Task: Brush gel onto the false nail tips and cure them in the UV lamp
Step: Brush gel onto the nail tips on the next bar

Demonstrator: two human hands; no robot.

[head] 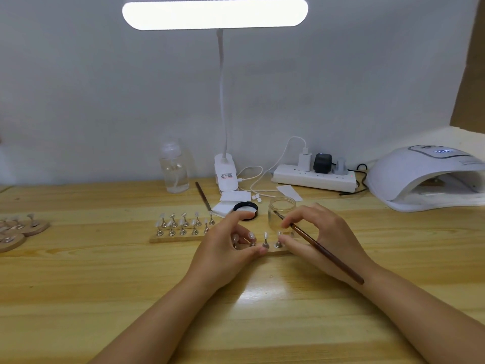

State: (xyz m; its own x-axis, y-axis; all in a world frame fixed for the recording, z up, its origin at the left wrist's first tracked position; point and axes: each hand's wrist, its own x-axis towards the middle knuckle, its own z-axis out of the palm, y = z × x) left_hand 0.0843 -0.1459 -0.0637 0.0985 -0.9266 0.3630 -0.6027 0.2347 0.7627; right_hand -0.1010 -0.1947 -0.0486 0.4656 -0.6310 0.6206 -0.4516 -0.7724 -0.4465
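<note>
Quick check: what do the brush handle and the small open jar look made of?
Brush: handle looks like dark brown wood with a smooth, perhaps lacquered finish; it shows a faint sheen. Jar: clear and see-through, probably glass, though clear plastic can't be ruled out.

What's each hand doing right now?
Left hand: fingers pinch a nail stand on the wooden strip.
Right hand: holds the brush, fingers touching another stand.

White wall (105, 88); wooden table (78, 298); lit desk lamp (215, 13)
</note>
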